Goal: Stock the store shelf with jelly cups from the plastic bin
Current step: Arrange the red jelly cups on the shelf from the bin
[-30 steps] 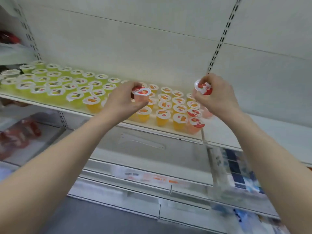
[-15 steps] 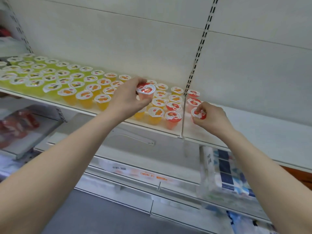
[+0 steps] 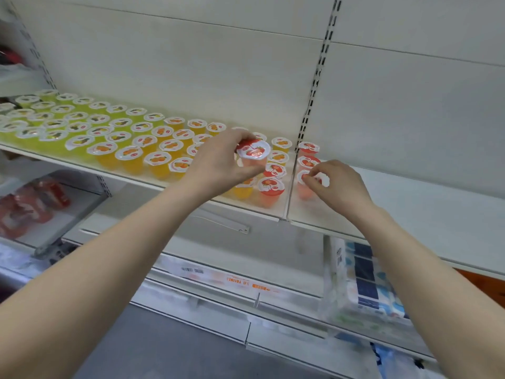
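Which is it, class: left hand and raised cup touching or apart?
Touching: the head view shows the left hand gripping the raised cup's sides.

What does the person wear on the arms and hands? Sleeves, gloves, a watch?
Nothing visible. Both forearms are bare to the frame edge, with no sleeves. The left hand and right hand have no gloves, and no watch or ring shows.

Person, two limbs in view. Left grip (image 3: 218, 162) and right grip (image 3: 340, 184): bare hands, uncovered. Left forearm (image 3: 123, 258) and right forearm (image 3: 426, 272): bare along all the length that shows, down to the view's lower corners.
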